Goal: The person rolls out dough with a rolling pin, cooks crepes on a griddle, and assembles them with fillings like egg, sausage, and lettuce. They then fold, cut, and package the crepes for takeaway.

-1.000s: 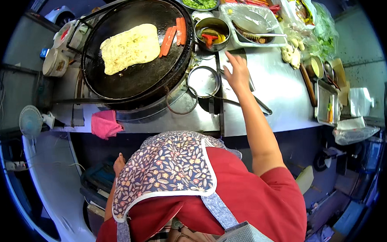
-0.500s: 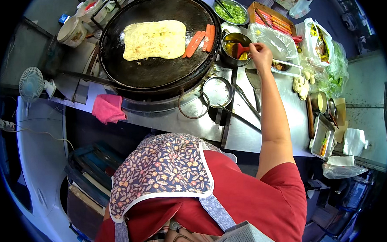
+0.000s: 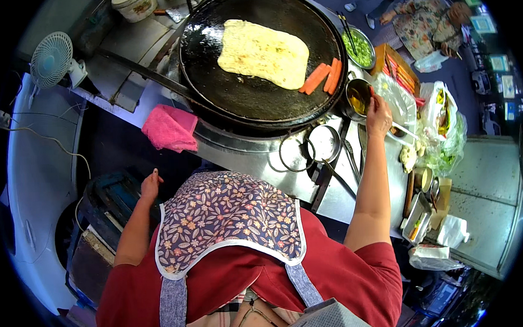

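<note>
My right hand is closed round the handle of a red brush at the dark metal pot of yellow oil; the brush's lower end is mostly hidden. My left hand hangs low, left of my apron, its fingers loosely apart and holding nothing. On the round black griddle lies a flat, pale rectangular dough sheet, lightly browned in spots. Several orange-red sausage strips lie at its right, near the griddle's edge.
A pink cloth hangs over the counter's front edge. Chopped greens fill a bowl with chopsticks behind the pot. A small round pan and long-handled tools lie below the griddle. Bags of vegetables stand right; a person is beyond the counter.
My view has swung, so the griddle and counter appear turned and farther right. My left hand has come into view. My right hand remains at the oil pot with the brush.
</note>
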### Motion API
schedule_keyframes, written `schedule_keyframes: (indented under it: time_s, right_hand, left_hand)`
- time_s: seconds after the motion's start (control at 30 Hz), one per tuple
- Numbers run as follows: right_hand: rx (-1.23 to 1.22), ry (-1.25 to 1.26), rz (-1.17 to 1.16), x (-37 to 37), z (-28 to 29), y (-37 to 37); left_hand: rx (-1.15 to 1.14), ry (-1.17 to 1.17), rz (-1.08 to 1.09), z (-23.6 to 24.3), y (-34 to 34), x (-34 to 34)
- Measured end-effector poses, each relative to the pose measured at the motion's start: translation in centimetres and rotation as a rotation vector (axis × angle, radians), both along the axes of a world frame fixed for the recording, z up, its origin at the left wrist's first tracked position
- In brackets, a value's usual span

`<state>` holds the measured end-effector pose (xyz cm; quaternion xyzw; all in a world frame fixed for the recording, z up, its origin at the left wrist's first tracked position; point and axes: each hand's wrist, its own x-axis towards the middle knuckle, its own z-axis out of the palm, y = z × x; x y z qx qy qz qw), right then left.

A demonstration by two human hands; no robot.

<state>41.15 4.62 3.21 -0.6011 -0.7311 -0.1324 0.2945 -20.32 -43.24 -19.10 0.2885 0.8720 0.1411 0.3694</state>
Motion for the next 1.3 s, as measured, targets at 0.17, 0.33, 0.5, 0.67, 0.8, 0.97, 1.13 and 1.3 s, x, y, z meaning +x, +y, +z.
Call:
schedule_keyframes:
  time_s: [0.17,0.33,0.5,0.67,0.8,0.97,1.13,1.3]
  right_hand:
    - [-0.272,1.002,0.299,-11.4,1.0,0.3]
    - [-0.362,0.533,0.476,-28.9,-0.4,-3.7]
    - [-0.16,0.095,0.597,-36.4,0.5,-6.6]
    - [-0.002,0.051,0.275,-36.6,0.5,1.0]
    - [-0.071,-0.113,0.53,-42.4,-2.1,-2.8]
    - [-0.285,0.724,0.486,-40.7,-1.6,-0.4]
    - [-0.335,1.351,0.075,-25.4,-1.9,6.7]
    - [-0.132,0.502,0.362,-26.1,-1.2,0.3]
  left_hand:
    - [-0.143,-0.042,-0.05,-5.7,-5.6,-3.4]
    - [-0.201,-0.116,0.048,-6.4,-5.6,-5.9]
    - [-0.105,-0.154,0.183,-6.1,-3.3,-8.8]
    - [-0.052,-0.159,0.182,-5.7,-1.5,-10.1]
    - [-0.104,-0.162,0.166,-6.4,-3.0,-10.3]
    - [-0.167,-0.188,0.231,-9.2,-6.3,-11.9]
    - [-0.152,-0.156,0.184,-7.6,-3.7,-11.6]
    - [-0.169,-0.136,0.132,-6.2,-1.6,-8.8]
